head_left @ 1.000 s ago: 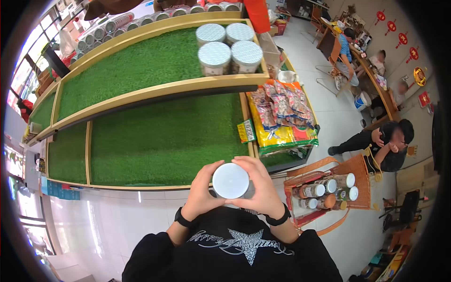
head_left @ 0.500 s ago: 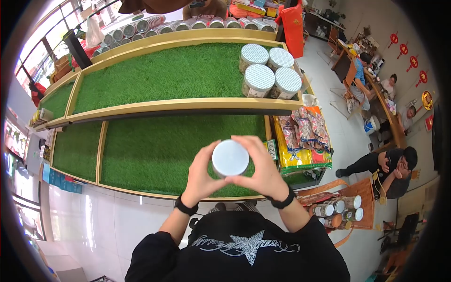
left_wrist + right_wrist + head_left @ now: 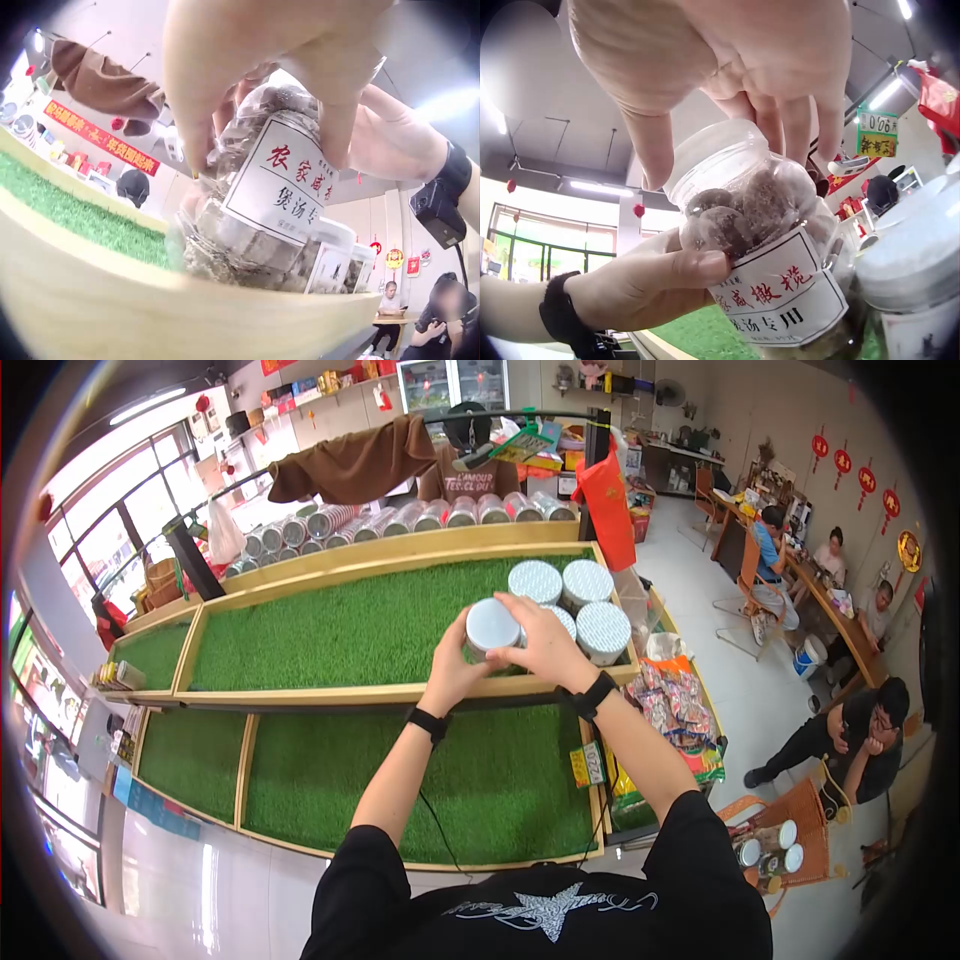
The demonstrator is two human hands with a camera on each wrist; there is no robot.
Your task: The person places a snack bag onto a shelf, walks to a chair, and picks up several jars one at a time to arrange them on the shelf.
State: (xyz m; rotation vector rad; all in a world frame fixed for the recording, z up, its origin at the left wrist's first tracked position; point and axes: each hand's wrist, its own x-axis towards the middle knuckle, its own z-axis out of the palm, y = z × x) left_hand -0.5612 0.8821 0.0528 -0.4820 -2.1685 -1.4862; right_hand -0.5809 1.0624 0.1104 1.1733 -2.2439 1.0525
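Both hands hold a clear plastic jar with a plain white lid, at the upper shelf. My left hand grips its left side, its thumb on the jar in the right wrist view. The right hand curls its fingers round the top and right side. Dark round preserved fruit shows through the wall, above a white label with red and black Chinese characters. Right beside it stand several similar jars with patterned white lids, one partly hidden by my right hand. The held jar's base is close to the shelf's turf.
The upper shelf and lower shelf have green turf and wooden rims. Bagged snacks lie at the right end, near a price card. A wicker basket with jars stands lower right. Several people sit at the right.
Both hands have carried the jar from in front of the lower shelf up and forward to the upper shelf, beside the other jars. The head view has tilted up.
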